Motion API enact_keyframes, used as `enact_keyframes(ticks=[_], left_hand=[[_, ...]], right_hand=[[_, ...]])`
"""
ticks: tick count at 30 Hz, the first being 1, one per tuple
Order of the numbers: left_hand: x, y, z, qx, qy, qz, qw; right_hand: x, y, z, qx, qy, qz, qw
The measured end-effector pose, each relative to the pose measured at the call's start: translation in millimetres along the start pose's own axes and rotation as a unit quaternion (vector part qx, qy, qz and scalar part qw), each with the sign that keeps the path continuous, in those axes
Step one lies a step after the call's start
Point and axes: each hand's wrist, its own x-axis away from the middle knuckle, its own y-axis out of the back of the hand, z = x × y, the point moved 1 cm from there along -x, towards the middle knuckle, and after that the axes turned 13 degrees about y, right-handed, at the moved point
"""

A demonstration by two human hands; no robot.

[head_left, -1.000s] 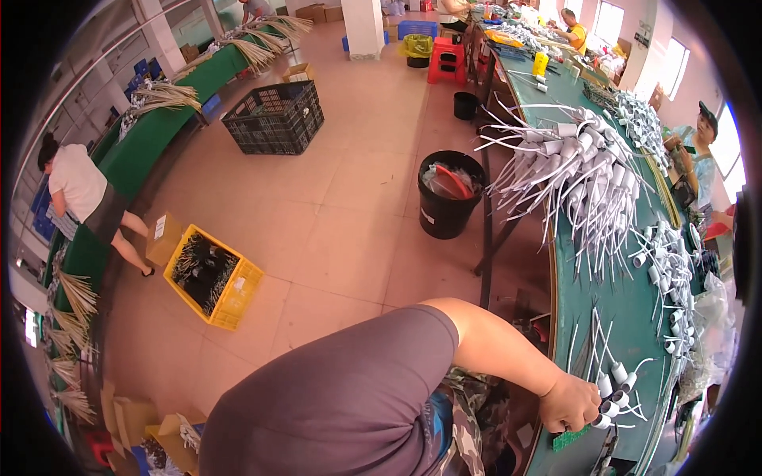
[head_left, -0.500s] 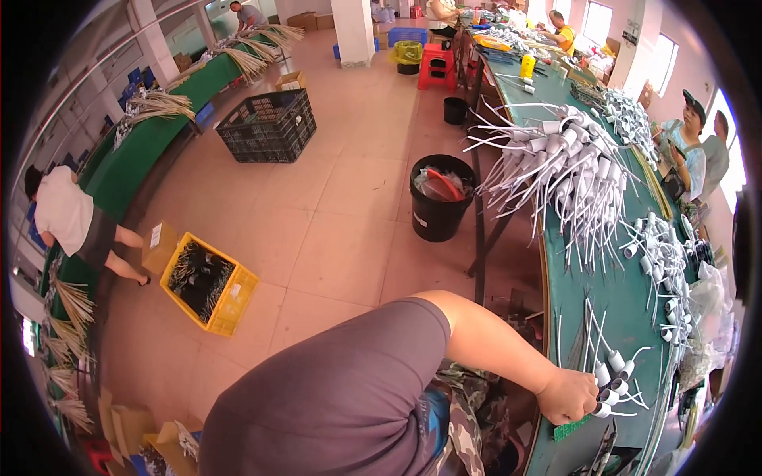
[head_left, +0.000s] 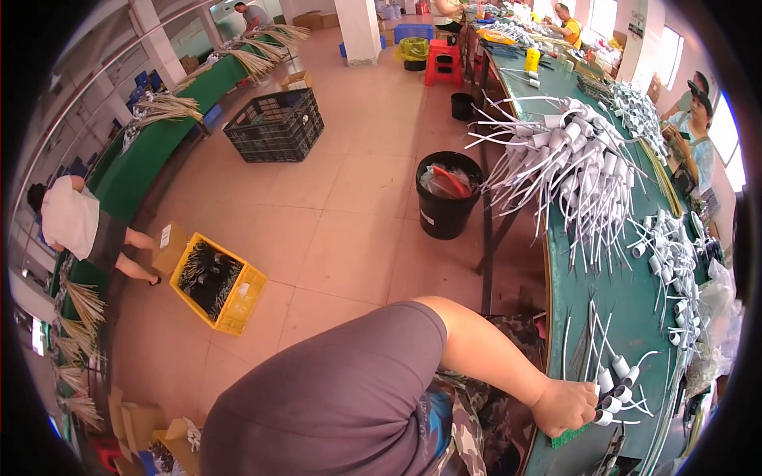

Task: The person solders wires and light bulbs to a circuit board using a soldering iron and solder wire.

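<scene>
My left hand rests at the near edge of the green-topped bench, its fingers curled closed. What they grip, if anything, is hidden behind the knuckles. Just right of the fingers lies a small group of white lamp sockets with white wires attached. Under the hand shows a bright green textured piece. Beside it, a dark slim tool lies near the lower rim, too blurred to name. My right hand is out of view.
A big heap of wired white sockets covers the bench farther up, with more sockets along its right side. Left of the bench stand a black bin, a yellow crate and a black crate. Several people work around.
The whole view has shifted slightly, so the bench and crates sit a little to the right. My left hand stays closed beside the sockets, with little visible movement.
</scene>
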Motion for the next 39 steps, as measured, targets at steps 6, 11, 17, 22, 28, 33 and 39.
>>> enact_keyframes(ticks=[6, 11, 17, 22, 28, 33, 39], left_hand=[[3.5, -2.3, 2.6, -0.014, -0.015, -0.002, 1.0], [3.8, -3.0, 0.2, 0.003, -0.028, -0.054, 0.998], [4.8, -3.6, 2.1, 0.009, -0.024, -0.051, 0.998], [9.0, -0.6, 6.7, -0.006, -0.001, -0.03, 1.0], [6.3, 1.7, 5.4, 0.008, 0.005, -0.008, 1.0], [2.3, 2.1, -0.6, 0.045, -0.002, -0.021, 0.999], [-8.2, -3.2, -11.7, 0.043, 0.006, 0.018, 0.999]], right_hand=[[-12.5, 2.0, 4.1, -0.117, -0.106, 0.057, 0.986], [-91.9, 17.2, -22.6, -0.434, -0.603, -0.003, 0.669], [0.2, -17.1, 8.7, -0.223, -0.092, 0.057, 0.969], [-110.9, 0.6, -40.5, -0.386, -0.363, -0.012, 0.848], [-106.5, 0.0, -26.4, -0.47, -0.497, -0.112, 0.721], [25.9, 8.1, 7.8, -0.166, -0.05, 0.029, 0.984], [-84.2, 75.2, -46.6, -0.569, -0.673, 0.009, 0.473]])
